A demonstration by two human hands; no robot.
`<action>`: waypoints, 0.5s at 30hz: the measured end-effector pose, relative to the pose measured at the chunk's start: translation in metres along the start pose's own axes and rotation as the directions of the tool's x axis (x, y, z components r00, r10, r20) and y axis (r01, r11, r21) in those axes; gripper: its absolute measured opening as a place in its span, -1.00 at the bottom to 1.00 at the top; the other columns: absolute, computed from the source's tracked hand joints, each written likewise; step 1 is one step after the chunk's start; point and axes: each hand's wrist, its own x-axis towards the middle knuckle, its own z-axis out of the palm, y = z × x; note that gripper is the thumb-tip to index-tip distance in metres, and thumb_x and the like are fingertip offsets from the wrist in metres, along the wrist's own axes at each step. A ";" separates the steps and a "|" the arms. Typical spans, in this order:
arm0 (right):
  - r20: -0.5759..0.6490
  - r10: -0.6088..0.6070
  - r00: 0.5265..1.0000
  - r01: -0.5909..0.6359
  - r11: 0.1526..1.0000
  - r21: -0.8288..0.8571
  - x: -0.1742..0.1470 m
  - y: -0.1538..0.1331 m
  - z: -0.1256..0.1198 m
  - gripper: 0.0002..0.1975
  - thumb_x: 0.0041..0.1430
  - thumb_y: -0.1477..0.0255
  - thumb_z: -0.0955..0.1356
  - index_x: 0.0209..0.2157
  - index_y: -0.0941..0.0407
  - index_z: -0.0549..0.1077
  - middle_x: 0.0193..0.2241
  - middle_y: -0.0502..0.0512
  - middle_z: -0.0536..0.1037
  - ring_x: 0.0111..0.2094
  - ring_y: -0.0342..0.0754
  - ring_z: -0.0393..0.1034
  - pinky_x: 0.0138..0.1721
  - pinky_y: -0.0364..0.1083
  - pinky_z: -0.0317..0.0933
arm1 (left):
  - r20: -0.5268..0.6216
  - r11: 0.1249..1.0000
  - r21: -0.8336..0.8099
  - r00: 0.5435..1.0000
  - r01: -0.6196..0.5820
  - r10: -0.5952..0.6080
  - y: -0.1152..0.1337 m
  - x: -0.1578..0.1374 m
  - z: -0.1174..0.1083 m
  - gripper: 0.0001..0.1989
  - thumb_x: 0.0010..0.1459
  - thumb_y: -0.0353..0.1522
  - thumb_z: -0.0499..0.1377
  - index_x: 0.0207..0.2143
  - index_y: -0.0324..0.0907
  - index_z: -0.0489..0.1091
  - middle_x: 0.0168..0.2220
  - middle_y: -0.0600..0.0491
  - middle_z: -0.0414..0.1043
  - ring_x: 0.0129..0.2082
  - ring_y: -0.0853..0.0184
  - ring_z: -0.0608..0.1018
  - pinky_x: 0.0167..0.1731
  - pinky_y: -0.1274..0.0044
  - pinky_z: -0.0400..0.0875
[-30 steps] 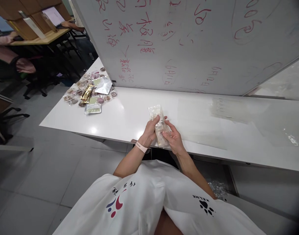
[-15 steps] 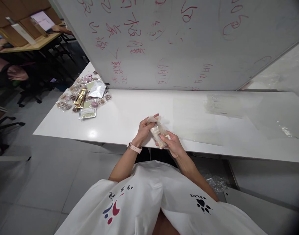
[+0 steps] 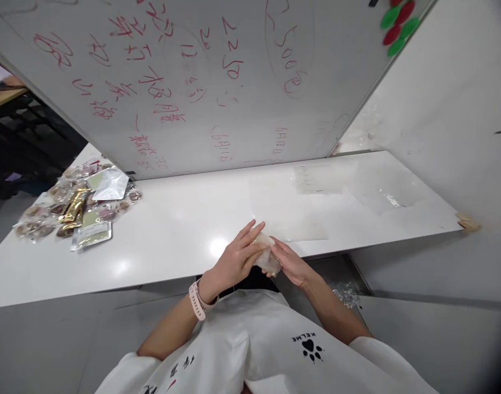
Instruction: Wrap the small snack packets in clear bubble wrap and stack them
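A small translucent plastic packet [image 3: 268, 262] with pale contents is held over the table's front edge, in front of my body. My left hand [image 3: 239, 256], with a pink watch band at the wrist, presses on the packet's upper left side; two of its fingers stick out past it. Gripping the packet's right side is my right hand [image 3: 292, 264], thumb near the top and fingertips showing below. My fingers cover much of the packet, so its contents cannot be made out clearly.
On the white table [image 3: 180, 219], a heap of small wrapped packets [image 3: 75, 202] lies at the left. Flat clear plastic sheets [image 3: 291, 219] and bags [image 3: 318, 180] lie at the right. A whiteboard [image 3: 217, 115] with red writing stands behind. Crumpled clear plastic [image 3: 347, 294] is below the table.
My view has turned to the right and come closer. My left hand has shifted from the packet's top end to lie over its upper side; the right hand still grips it.
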 end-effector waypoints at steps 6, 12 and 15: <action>-0.061 -0.133 0.989 0.131 0.991 -0.030 -0.015 0.007 -0.012 -0.43 0.06 0.05 0.49 0.04 0.03 0.44 -0.31 0.04 0.56 -0.43 -0.08 0.47 -0.46 -0.10 0.42 | 0.013 0.995 -0.063 0.997 -0.078 0.079 0.018 0.017 0.029 -0.58 0.37 -0.47 -0.05 0.20 0.00 0.28 0.29 -0.03 0.30 0.42 0.21 0.11 0.20 0.21 0.40; -0.387 -0.373 0.843 0.312 0.926 -0.213 -0.018 -0.016 -0.063 -0.60 -0.06 0.14 0.56 -0.28 0.09 0.52 -0.39 0.00 0.53 -0.42 -0.09 0.39 -0.44 -0.11 0.38 | 0.011 0.999 0.048 1.000 -0.016 0.015 0.013 0.016 0.042 -0.30 0.35 -0.35 0.07 0.43 0.06 -0.17 0.46 -0.07 -0.11 0.45 0.15 0.01 0.34 0.19 0.19; -0.677 -0.535 0.505 0.387 0.842 -0.377 -0.002 -0.065 -0.139 -0.59 -0.04 0.11 0.53 -0.27 0.09 0.45 -0.39 -0.01 0.49 -0.45 -0.10 0.35 -0.46 -0.10 0.32 | -0.203 0.945 0.288 0.974 0.158 -0.101 -0.018 -0.012 0.039 -0.33 0.35 -0.32 0.08 0.42 0.01 -0.11 0.43 -0.10 -0.02 0.45 0.09 0.00 0.33 0.06 0.13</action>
